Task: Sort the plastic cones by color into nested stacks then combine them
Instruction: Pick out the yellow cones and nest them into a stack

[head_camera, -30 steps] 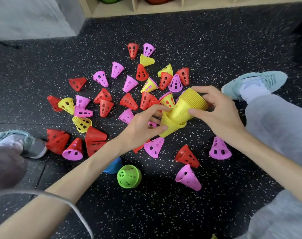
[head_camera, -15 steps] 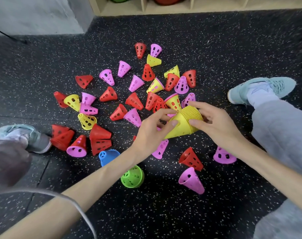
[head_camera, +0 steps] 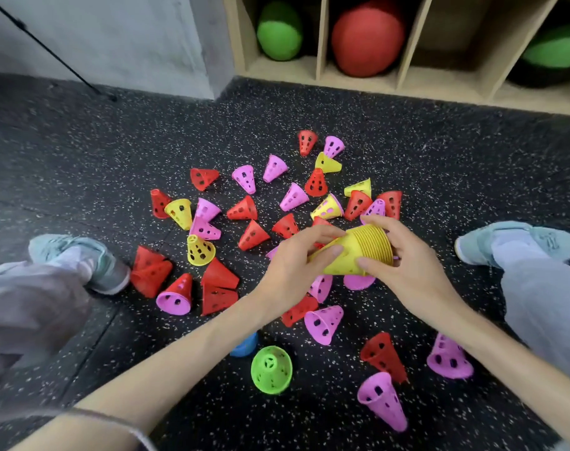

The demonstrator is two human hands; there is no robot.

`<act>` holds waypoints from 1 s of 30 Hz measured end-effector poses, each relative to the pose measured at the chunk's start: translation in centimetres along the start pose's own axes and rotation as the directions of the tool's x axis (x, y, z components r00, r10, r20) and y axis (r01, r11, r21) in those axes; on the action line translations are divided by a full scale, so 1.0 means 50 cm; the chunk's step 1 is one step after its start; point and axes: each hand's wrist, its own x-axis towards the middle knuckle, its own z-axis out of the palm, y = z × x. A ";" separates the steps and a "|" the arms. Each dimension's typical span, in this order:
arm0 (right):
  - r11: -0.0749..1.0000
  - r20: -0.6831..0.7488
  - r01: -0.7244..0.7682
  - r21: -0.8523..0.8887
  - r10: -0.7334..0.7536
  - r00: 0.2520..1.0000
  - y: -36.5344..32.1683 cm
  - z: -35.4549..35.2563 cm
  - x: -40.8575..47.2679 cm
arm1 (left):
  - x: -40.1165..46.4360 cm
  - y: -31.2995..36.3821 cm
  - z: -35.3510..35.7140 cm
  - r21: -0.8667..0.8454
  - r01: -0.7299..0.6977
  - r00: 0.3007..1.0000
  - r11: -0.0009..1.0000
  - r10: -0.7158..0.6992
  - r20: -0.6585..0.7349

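- While both hands work above the floor (head_camera: 82, 151), the yellow stack (head_camera: 358, 252) lies on its side between them, held in the air over the scattered cones, its ribbed rims toward the right hand (head_camera: 407, 268) and its narrow tip toward the left hand (head_camera: 293, 265).
- Right hand: fingers and thumb curled round the wide rim end. Left hand: fingers and thumb curled round the narrow end.
- Handling, as a judgement: thin, perforated plastic, so light and fairly stiff, likely smooth enough for nested cones to slide apart if the stack tips wide end down; a grip across the rim band looks safest, with the other hand supporting the tip.
- Loose yellow cones remain: one yellow cone (head_camera: 199, 250) to the left near the red pile, another yellow cone (head_camera: 326, 208) just beyond the hands, more farther back.
- Red and pink cones lie close-packed under and beyond the hands; a pink cone (head_camera: 324, 323) sits just beneath the left wrist.
- Room: open floor toward the person, beside the green cone (head_camera: 272, 369); shoes (head_camera: 517, 240) bound both sides, and a wooden shelf (head_camera: 404, 83) closes the far edge.
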 end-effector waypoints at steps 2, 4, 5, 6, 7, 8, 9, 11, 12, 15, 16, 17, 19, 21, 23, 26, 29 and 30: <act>0.999 0.008 0.032 0.001 -0.032 0.999 -0.032 0.017 0.016 | 0.003 -0.011 -0.040 0.023 -0.018 1.000 1.000 0.017 0.008; 0.998 0.017 0.058 -0.019 -0.058 0.998 -0.067 0.041 0.032 | 0.003 -0.026 -0.085 0.038 -0.006 1.000 0.999 0.006 -0.006; 0.997 0.020 0.069 -0.032 -0.068 0.997 -0.084 0.056 0.041 | 0.001 -0.035 -0.108 0.055 0.003 1.000 0.998 -0.002 -0.022; 0.996 0.023 0.081 -0.047 -0.080 0.997 -0.100 0.073 0.047 | 0.000 -0.046 -0.130 0.076 0.012 0.999 0.997 -0.009 -0.036; 0.994 0.028 0.085 -0.063 -0.084 0.996 -0.117 0.091 0.053 | -0.001 -0.061 -0.151 0.099 0.023 0.999 0.995 -0.018 -0.048; 0.993 0.039 0.082 -0.083 -0.079 0.996 -0.135 0.109 0.059 | -0.003 -0.075 -0.172 0.123 0.038 0.998 0.992 -0.031 -0.060; 0.992 0.052 0.080 -0.102 -0.074 0.996 -0.149 0.127 0.065 | -0.004 -0.094 -0.192 0.152 0.064 0.996 0.986 -0.052 -0.078; 0.989 0.068 0.094 -0.114 -0.086 0.994 -0.167 0.162 0.079 | -0.010 -0.140 -0.235 0.222 0.135 0.987 0.966 -0.110 -0.120; 0.989 0.069 0.100 -0.113 -0.092 0.993 -0.174 0.178 0.084 | -0.015 -0.167 -0.255 0.261 0.171 0.980 0.950 -0.138 -0.140; 0.990 0.089 0.089 -0.109 -0.079 0.993 -0.179 0.218 0.099 | -0.033 -0.256 -0.306 0.289 0.303 0.945 0.908 -0.245 -0.218; 0.990 0.107 0.082 -0.114 -0.070 0.992 -0.179 0.230 0.104 | -0.039 -0.286 -0.319 0.292 0.346 0.928 0.892 -0.279 -0.248; 0.990 0.126 0.075 -0.121 -0.060 0.990 -0.177 0.241 0.108 | -0.042 -0.315 -0.329 0.303 0.376 0.915 0.876 -0.298 -0.273; 0.989 0.150 0.063 -0.135 -0.043 0.988 -0.166 0.258 0.114 | -0.043 -0.369 -0.342 0.329 0.415 0.898 0.848 -0.322 -0.300; 0.990 0.158 0.036 -0.139 -0.014 0.987 -0.150 0.269 0.120 | -0.040 -0.404 -0.348 0.323 0.448 0.884 0.834 -0.358 -0.301; 0.989 0.158 0.021 -0.145 0.002 0.988 -0.129 0.276 0.125 | -0.037 -0.427 -0.350 0.337 0.462 0.881 0.820 -0.378 -0.286; 0.987 0.155 0.023 -0.162 0.003 0.988 -0.104 0.284 0.131 | -0.031 -0.449 -0.344 0.365 0.469 0.881 0.804 -0.396 -0.258; 0.991 0.137 0.016 -0.135 0.003 0.991 -0.087 0.286 0.142 | -0.028 -0.463 -0.336 0.396 0.465 0.884 0.791 -0.391 -0.257; 0.992 0.131 0.011 -0.123 0.005 0.991 -0.083 0.288 0.146 | -0.028 -0.465 -0.334 0.406 0.467 0.883 0.786 -0.390 -0.261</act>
